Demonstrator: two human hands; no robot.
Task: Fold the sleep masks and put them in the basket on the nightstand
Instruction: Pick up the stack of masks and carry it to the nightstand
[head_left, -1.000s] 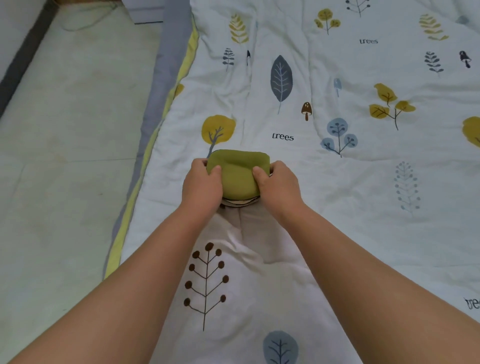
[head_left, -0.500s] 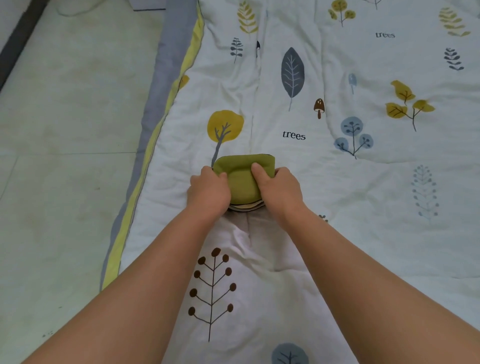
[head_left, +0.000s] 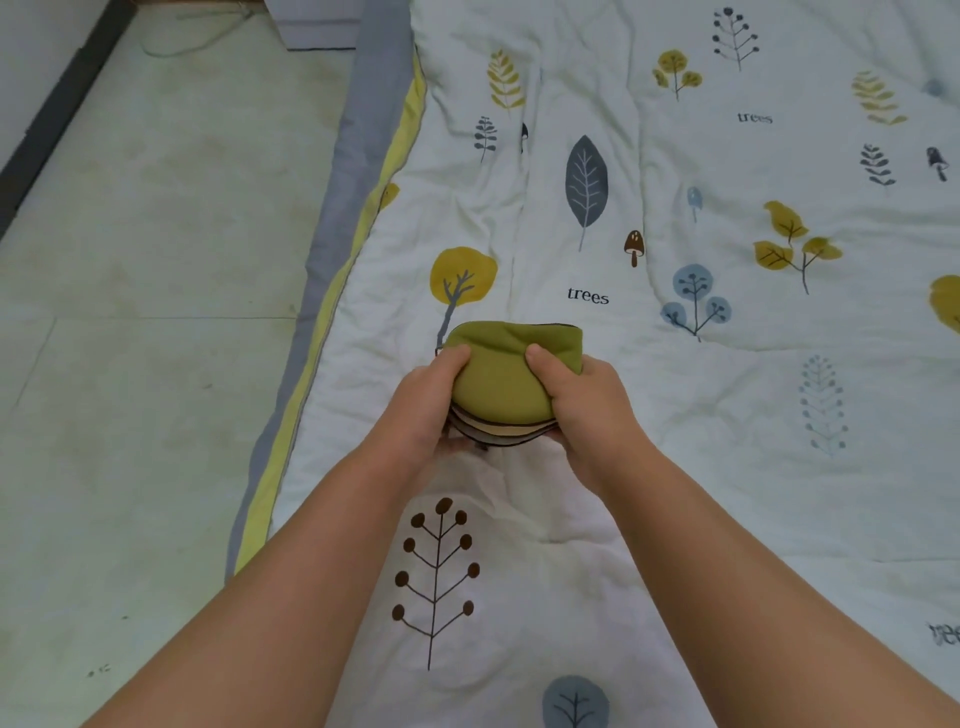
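The bed (head_left: 675, 467), under a tree-print quilt, lies beneath both hands, and the floor (head_left: 156, 364) runs along to the left of the left hand. No basket or nightstand is seen, so a carry is judged to lie ahead.

The stack (head_left: 501, 410) of folded masks is gripped between the hands, just above the quilt. The green mask (head_left: 506, 374) is on top; tan and dark edges are seen below it at the near side. The main risk is judged to be the lower layers sliding out or springing open during a lift, since soft padded pieces are squeezed only from the sides. A fall over the bed edge to the floor is also possible.

The left hand (head_left: 426, 400) is closed on the stack's left side, thumb pressed on top, fingers tucked beneath. The right hand (head_left: 582, 402) is closed likewise on the right side, thumb denting the green mask.
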